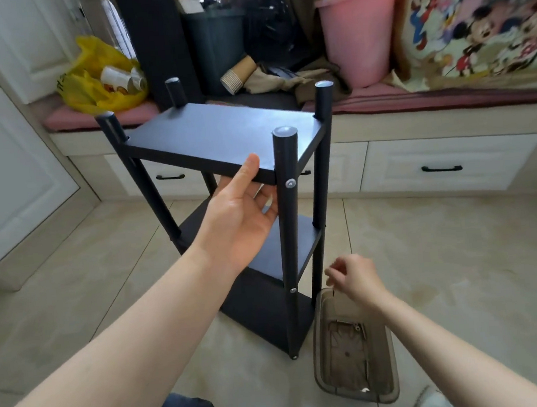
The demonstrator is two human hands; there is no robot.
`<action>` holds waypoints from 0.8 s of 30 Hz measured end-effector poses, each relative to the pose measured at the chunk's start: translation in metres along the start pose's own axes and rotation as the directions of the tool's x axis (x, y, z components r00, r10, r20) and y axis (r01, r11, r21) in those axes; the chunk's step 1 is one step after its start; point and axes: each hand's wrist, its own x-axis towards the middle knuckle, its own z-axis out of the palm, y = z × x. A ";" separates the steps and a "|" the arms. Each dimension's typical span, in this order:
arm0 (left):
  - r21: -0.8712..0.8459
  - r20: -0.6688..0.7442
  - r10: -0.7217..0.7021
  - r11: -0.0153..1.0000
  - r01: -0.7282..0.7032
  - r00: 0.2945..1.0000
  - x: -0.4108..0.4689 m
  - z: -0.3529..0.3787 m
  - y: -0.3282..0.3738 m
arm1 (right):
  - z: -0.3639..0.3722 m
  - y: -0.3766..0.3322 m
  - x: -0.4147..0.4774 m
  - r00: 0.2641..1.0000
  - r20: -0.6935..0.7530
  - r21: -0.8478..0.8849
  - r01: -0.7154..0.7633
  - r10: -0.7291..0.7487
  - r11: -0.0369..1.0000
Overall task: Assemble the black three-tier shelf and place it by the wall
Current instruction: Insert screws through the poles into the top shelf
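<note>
Three flat boards and four round posts make up the black three-tier shelf. It stands upright on the beige tiled floor, near the long white bench that runs along the far edge of the floor. Each post has a grey cap on top. We see a round silver bolt in the nearest post, right where the top board meets it.

Our left hand grips the near edge of the top board. The thumb lies on top of the board and the fingers curl under it, just beside the nearest post.

Our right hand hangs over the far end of a see-through brown plastic box. The fingers are curled in and the thumb is close to the first finger. We cannot tell if they pinch something small or nothing at all. The box sits on the floor, just beside the near right corner of the shelf's bottom board. Some small metal bits lie inside it, too small to name.

On the bench lies a pink cushion. At its left end sits a yellow plastic bag with cups in it. Near the middle are a dark bin and a stack of brown paper cups lying on its side. To the right stands a pink plastic bucket, and beside it a cloth with cartoon mice. The bench has white drawers with black handles.
</note>
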 end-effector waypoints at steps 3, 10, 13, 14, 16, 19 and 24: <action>0.034 -0.029 0.004 0.999 -0.003 1.000 -0.003 0.002 0.001 | -0.033 -0.054 -0.016 0.989 -0.128 0.356 0.110 -0.069 0.928; 0.041 -0.049 0.015 0.999 -0.013 0.999 -0.006 0.004 0.004 | -0.079 -0.133 -0.064 0.945 -0.324 0.731 0.278 -0.042 0.623; 0.015 -0.067 0.017 1.000 -0.016 0.998 -0.006 0.005 0.005 | -0.074 -0.151 -0.076 0.922 -0.381 0.685 0.332 -0.069 0.649; 0.006 -0.066 0.014 1.000 -0.014 0.998 -0.006 0.004 0.005 | -0.071 -0.155 -0.079 0.914 -0.394 0.654 0.355 -0.099 0.668; -0.012 -0.067 0.009 1.000 -0.010 0.998 -0.006 0.003 0.006 | -0.065 -0.159 -0.083 0.891 -0.424 0.590 0.406 -0.160 0.698; -0.017 -0.071 0.018 1.000 -0.019 0.997 -0.006 0.001 0.008 | -0.061 -0.160 -0.084 0.866 -0.459 0.566 0.457 -0.198 0.686; -0.010 -0.067 0.028 1.000 -0.028 0.997 -0.007 -0.004 0.008 | -0.053 -0.161 -0.079 0.841 -0.505 0.567 0.492 -0.193 0.661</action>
